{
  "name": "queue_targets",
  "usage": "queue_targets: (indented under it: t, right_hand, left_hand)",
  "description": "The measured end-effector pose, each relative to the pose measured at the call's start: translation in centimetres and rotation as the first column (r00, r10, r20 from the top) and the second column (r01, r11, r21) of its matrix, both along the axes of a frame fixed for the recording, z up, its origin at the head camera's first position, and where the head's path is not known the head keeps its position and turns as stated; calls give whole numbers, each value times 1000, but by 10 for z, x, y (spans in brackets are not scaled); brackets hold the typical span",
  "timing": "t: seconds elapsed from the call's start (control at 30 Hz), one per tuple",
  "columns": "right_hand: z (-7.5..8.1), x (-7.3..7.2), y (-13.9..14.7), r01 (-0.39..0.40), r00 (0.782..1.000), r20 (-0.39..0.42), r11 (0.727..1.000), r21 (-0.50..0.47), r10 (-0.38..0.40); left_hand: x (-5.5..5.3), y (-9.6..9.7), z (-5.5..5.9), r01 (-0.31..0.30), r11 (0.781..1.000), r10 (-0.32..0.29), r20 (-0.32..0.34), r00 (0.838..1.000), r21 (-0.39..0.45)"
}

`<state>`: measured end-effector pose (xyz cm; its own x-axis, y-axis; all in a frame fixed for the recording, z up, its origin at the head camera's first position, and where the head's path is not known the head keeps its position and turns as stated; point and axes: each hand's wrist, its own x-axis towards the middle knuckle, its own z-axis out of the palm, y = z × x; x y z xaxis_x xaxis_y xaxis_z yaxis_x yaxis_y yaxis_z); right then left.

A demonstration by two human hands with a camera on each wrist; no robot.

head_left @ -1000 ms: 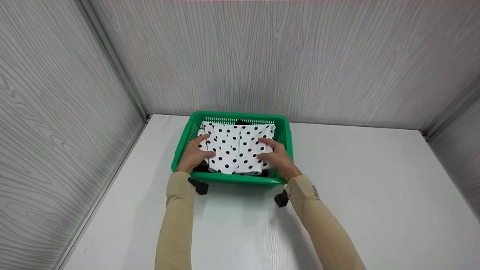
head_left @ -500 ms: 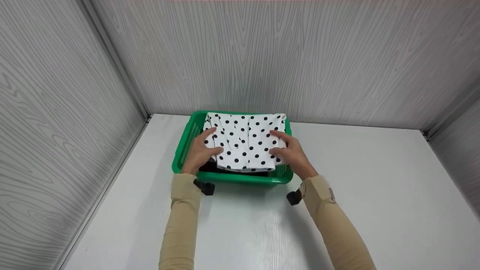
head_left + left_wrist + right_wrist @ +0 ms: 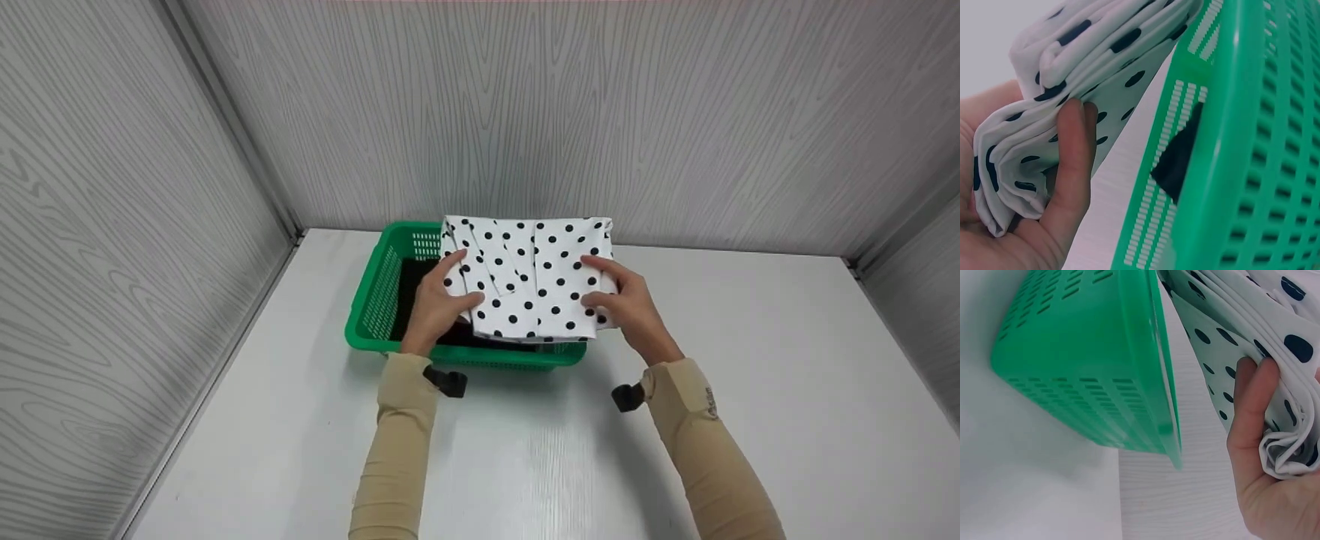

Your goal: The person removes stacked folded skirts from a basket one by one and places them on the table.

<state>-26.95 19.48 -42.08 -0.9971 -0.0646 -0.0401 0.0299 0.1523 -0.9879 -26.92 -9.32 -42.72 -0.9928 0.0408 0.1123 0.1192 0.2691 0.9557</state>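
A folded white cloth with black polka dots (image 3: 529, 277) is held up over the right part of a green plastic basket (image 3: 367, 300). My left hand (image 3: 437, 304) grips its left edge, and in the left wrist view the fingers (image 3: 1074, 152) curl under the stacked layers. On the opposite edge my right hand (image 3: 626, 304) grips the fold, fingers (image 3: 1253, 410) beneath and thumb on top. Both wrist views show a gap between the cloth and the basket's rim. Inside the basket lies black fabric (image 3: 409, 289), partly hidden by the cloth and my left hand.
The basket stands on a white table (image 3: 750, 360), near the grey wood-grain back wall (image 3: 562, 112). A side panel (image 3: 112, 262) rises along the left edge, another at the far right. Table surface extends to the right of the basket.
Both hands have lifted the polka-dot cloth out of the basket and carried it to the right. More of the black fabric inside now shows. The basket has stayed in place.
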Motion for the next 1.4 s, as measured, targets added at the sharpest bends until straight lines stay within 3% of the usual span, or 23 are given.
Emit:
queue_targets:
  t: [0.27, 0.6, 0.83, 1.13, 1.4]
  right_hand:
    - [6, 9, 25, 17, 1000, -19, 1000, 25, -16]
    - [5, 20, 56, 48, 998, -39, 998, 39, -46]
    - [6, 28, 81, 59, 997, -55, 997, 49, -56]
    - [4, 37, 113, 66, 995, -76, 997, 33, -63]
    - [-3, 43, 138, 65, 995, -79, 998, -20, -66]
  left_hand:
    - [4, 23, 2, 27, 998, -28, 9, 1000, 54]
    - [3, 56, -5, 36, 999, -35, -56, 998, 14]
    - [6, 78, -6, 95, 995, -93, -62, 994, 25]
    - [7, 105, -6, 170, 985, -167, -54, 984, 42]
    - [11, 130, -11, 165, 986, -163, -51, 985, 28]
